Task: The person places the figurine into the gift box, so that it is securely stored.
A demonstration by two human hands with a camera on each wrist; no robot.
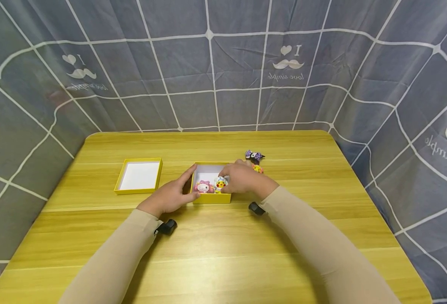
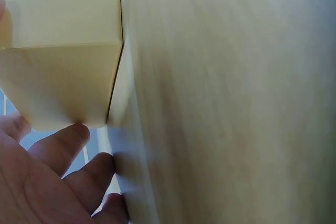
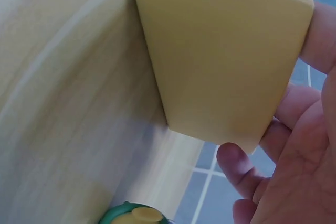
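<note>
A yellow box (image 1: 211, 199) with a white inside lies open on the table. My left hand (image 1: 169, 195) holds its left side, thumb at the front corner and index finger toward the back one. In the left wrist view, fingertips (image 2: 79, 132) touch the box's side wall. Inside the box, a pink figurine with a white face (image 1: 203, 186) sits at the front left. Beside it, my right hand (image 1: 242, 177) reaches over the right wall and pinches a yellow Pikachu figurine (image 1: 220, 184) in a pale hood. Other right fingers (image 3: 236, 163) hang outside that wall.
The box's shallow yellow lid (image 1: 139, 175) lies to the left, white inside up. Behind my right hand are a black-and-purple figurine (image 1: 254, 156) and a partly hidden yellow-and-orange one (image 1: 257, 168). A grey curtain (image 1: 238, 105) with white lines surrounds the wooden table (image 1: 204, 261).
</note>
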